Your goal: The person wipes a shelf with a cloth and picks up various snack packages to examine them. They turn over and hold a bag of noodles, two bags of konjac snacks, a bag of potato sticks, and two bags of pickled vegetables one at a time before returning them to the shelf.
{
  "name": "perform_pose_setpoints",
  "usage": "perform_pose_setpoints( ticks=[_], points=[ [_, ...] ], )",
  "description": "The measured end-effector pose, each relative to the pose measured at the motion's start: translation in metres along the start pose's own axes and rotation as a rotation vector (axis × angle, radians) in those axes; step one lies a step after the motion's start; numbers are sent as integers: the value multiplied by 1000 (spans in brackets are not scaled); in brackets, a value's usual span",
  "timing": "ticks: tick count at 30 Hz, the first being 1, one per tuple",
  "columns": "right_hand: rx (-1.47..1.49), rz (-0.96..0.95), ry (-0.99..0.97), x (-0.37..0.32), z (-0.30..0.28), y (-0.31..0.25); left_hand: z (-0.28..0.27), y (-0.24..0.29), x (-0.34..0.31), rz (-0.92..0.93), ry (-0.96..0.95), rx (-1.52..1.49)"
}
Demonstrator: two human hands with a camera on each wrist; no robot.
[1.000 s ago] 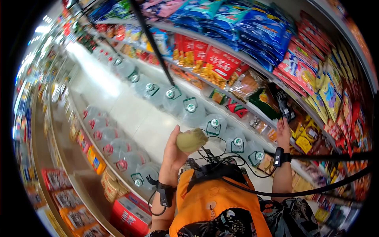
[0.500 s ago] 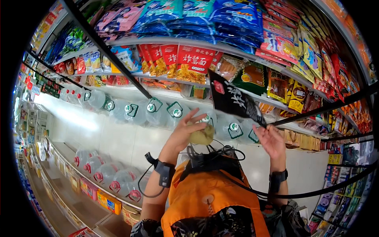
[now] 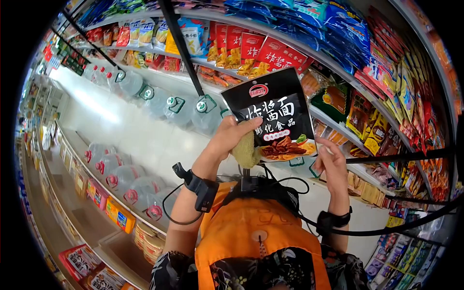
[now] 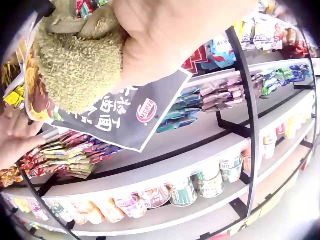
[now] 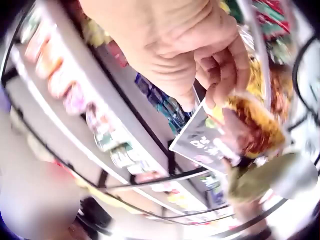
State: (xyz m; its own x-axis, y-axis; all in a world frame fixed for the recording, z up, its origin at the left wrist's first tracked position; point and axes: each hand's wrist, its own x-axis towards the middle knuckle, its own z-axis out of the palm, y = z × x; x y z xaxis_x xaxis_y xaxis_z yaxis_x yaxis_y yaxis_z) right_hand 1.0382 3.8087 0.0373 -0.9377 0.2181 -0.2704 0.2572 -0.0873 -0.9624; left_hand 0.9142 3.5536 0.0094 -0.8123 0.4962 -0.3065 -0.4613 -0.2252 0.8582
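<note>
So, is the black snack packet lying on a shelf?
No, the left hand, with a cloth, and the right hand hold the black snack packet up before the shelves.

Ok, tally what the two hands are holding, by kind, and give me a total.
black snack packet: 1, pinched by the right hand
yellow-green cloth: 1, held in the left hand
Total: 2

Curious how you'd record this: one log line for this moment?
left hand: holds cloth against packet | right hand: pinches packet corner | packet: black, label facing camera
</note>
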Motion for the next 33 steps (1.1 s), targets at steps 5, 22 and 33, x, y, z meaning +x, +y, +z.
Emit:
perform_pose_setpoints(
  ticks=[5,22,33],
  points=[
    [-204,-284,20,13,25,-1,12,14,-14,-3,-47,46],
    [143,-102,-222,47,22,-17,12,-4,-57,110,160,168],
    [-560,-360,-174,16,61,-59,53,18,-70,506,229,416]
  ],
)
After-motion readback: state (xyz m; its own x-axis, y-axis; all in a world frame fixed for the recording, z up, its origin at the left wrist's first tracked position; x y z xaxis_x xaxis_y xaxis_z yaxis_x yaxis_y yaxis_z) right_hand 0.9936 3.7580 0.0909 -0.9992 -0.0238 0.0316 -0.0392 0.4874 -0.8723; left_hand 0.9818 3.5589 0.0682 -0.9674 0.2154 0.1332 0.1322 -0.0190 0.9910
